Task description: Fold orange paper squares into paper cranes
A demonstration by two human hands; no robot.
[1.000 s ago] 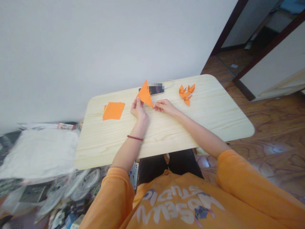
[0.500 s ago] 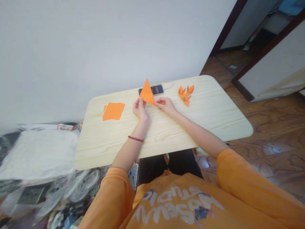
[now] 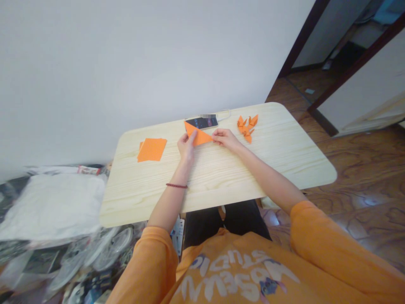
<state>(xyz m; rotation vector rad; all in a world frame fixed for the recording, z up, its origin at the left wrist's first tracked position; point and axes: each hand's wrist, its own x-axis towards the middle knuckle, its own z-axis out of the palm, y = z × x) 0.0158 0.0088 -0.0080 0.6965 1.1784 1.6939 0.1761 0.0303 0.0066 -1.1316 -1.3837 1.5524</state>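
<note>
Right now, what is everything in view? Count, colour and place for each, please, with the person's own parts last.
Folded paper: one, orange, between both hands
Paper squares: at least two, orange, stacked at table's left
Folded figures: three, orange, table's right
Phone: one, dark, behind the folded paper
Cable: one, white, by phone's right end
Table: one, pale wood, before the person
Wall: one, white, behind table
Floor: brown, right
Door frame: dark, upper right
White cloth item: one, left of table
Clutter: uncountable, mixed colours, lower left
Bracelet: one, dark red, left wrist
Shirt: one, orange, white lettering, bottom
Trousers: dark, below table edge
Left hand: one, gripping the paper's left side
Right hand: one, pinching its right corner
</note>
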